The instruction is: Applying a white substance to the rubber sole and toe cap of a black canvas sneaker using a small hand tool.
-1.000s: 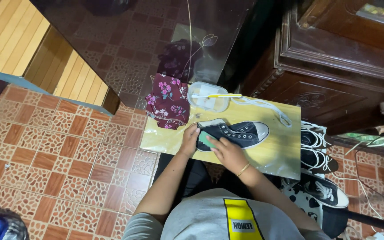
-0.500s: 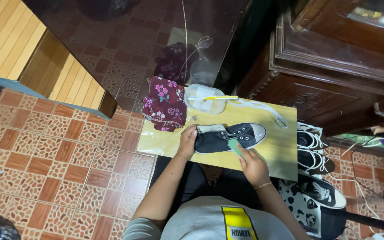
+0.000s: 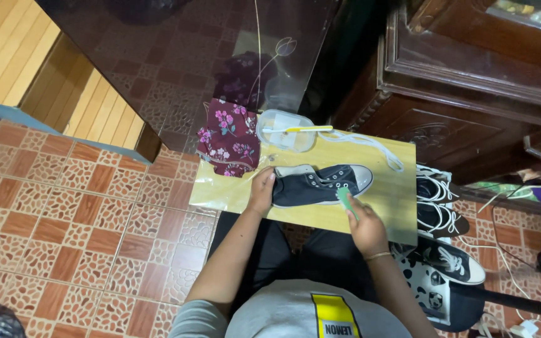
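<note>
On the wooden board (image 3: pixel 396 206), your left hand (image 3: pixel 262 188) clamps the black shoe (image 3: pixel 317 184), right hand (image 3: pixel 364 225) pinches a green brush (image 3: pixel 345 201); a hard stroke could make it slip.

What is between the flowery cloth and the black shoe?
In the head view, the left hand sits between the flowery cloth and the black shoe, gripping its heel.

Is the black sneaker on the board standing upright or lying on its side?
On its side: the black sneaker shows its whole side panel, white sole edge facing the person.
</note>
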